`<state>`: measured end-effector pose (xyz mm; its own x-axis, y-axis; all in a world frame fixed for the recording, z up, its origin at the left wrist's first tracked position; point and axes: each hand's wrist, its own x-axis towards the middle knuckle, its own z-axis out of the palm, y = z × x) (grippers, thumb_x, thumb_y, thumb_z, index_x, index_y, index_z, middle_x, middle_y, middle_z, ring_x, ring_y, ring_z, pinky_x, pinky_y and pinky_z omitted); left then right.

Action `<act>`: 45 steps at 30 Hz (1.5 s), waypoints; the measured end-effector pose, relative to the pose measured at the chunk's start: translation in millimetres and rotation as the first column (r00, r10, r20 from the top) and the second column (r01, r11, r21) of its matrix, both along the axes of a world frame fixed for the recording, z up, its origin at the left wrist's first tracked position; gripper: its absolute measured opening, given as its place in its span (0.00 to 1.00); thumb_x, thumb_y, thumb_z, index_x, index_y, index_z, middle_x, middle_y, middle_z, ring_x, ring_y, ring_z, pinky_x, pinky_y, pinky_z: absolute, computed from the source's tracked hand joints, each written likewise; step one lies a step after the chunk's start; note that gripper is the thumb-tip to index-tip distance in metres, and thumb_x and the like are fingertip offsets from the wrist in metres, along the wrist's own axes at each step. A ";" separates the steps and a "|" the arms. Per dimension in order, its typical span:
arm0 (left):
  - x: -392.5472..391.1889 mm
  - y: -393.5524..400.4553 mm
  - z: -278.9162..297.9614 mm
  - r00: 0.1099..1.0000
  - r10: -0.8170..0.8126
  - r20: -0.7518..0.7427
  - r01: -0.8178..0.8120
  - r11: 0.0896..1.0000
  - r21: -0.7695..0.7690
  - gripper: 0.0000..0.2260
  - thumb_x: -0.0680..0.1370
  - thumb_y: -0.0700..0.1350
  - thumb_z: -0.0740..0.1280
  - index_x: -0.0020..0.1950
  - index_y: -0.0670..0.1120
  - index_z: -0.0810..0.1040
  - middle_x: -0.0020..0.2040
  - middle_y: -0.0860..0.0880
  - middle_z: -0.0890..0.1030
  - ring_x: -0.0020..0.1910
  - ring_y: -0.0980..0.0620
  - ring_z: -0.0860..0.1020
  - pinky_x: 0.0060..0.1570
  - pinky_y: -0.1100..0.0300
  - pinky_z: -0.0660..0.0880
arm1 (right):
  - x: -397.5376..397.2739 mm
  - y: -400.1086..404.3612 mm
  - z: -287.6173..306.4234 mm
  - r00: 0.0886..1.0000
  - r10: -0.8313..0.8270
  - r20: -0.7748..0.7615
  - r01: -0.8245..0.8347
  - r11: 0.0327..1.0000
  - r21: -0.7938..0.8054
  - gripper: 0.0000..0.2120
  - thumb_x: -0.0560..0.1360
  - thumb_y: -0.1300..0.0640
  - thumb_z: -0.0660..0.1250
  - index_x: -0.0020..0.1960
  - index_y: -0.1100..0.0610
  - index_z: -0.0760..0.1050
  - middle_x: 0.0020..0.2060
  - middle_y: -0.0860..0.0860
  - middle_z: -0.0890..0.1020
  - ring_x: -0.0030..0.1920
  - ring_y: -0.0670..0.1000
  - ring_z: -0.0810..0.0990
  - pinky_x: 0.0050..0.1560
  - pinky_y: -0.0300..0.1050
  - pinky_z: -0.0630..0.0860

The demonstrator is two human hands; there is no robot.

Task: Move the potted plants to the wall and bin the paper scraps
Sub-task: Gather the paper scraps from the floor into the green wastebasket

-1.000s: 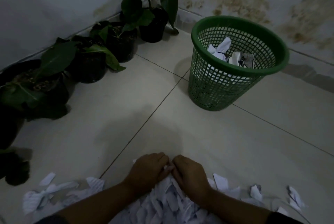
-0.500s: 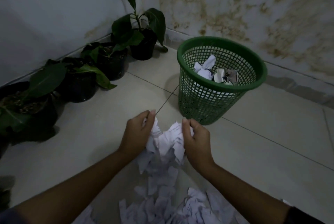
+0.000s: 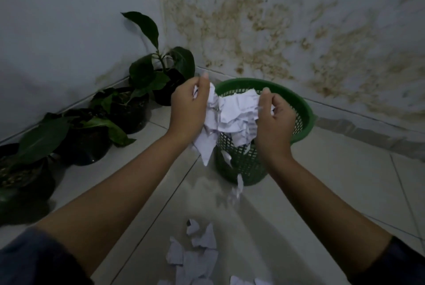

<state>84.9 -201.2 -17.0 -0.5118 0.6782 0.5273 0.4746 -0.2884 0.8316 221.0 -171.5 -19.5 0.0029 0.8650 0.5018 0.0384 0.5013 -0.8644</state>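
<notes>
Both hands are raised at the centre of the view, clutching one bundle of paper scraps (image 3: 232, 112) between them. The left hand (image 3: 188, 110) has its fingers curled round the bundle's left side, the right hand (image 3: 274, 121) curls round its right side — white torn pieces bulge out between the two and hang down below the palms. The bundle sits in front of the near rim of the green mesh bin (image 3: 299, 110), which stands on the tiled floor (image 3: 333, 181) at about 1 o'clock from the hands, close to the stained wall (image 3: 299, 31). A few loose pieces (image 3: 238, 187) are in mid-air below the bundle, blurred, in front of the bin's lower wall.

More scraps on the floor (image 3: 195, 254) lie at 6 o'clock, between the forearms, near the bottom edge.

The potted plants stand in a row along the left wall (image 3: 57, 20), running from 9 o'clock up to 11 o'clock: the nearest pot (image 3: 23, 181) at the left edge, a second pot (image 3: 87, 144) beside it, a third pot (image 3: 128, 110) further on, and the corner plant (image 3: 161, 71) with its tall leaf — this last one just left of the bin. Dark sleeves (image 3: 34, 259) show at the lower corners.
</notes>
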 end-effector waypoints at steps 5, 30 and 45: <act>15.0 48.6 18.3 0.988 0.124 0.092 -0.125 0.992 0.007 0.18 0.82 0.46 0.57 0.31 0.44 0.63 0.29 0.45 0.64 0.29 0.56 0.61 0.29 0.60 0.56 | 1.4 50.4 8.7 0.982 -0.182 0.047 0.185 0.979 -0.083 0.21 0.80 0.58 0.56 0.29 0.53 0.56 0.25 0.49 0.60 0.26 0.44 0.57 0.29 0.42 0.55; 23.0 9.6 -28.9 0.963 -0.132 -0.234 0.119 0.990 -0.070 0.16 0.81 0.47 0.58 0.67 0.43 0.72 0.63 0.49 0.75 0.63 0.56 0.72 0.65 0.63 0.68 | 17.3 8.0 -3.4 0.937 0.067 0.342 -0.119 0.984 0.132 0.07 0.77 0.62 0.63 0.53 0.61 0.77 0.46 0.51 0.80 0.47 0.45 0.77 0.49 0.31 0.73; 25.7 -134.3 -221.3 0.878 -0.440 -0.188 0.141 0.614 -0.777 0.52 0.61 0.79 0.31 0.75 0.48 0.48 0.77 0.51 0.49 0.73 0.58 0.43 0.72 0.61 0.42 | 76.8 -40.8 -214.5 0.222 0.392 0.893 -0.326 0.893 -0.311 0.32 0.78 0.35 0.43 0.76 0.50 0.52 0.77 0.51 0.53 0.76 0.53 0.48 0.74 0.46 0.45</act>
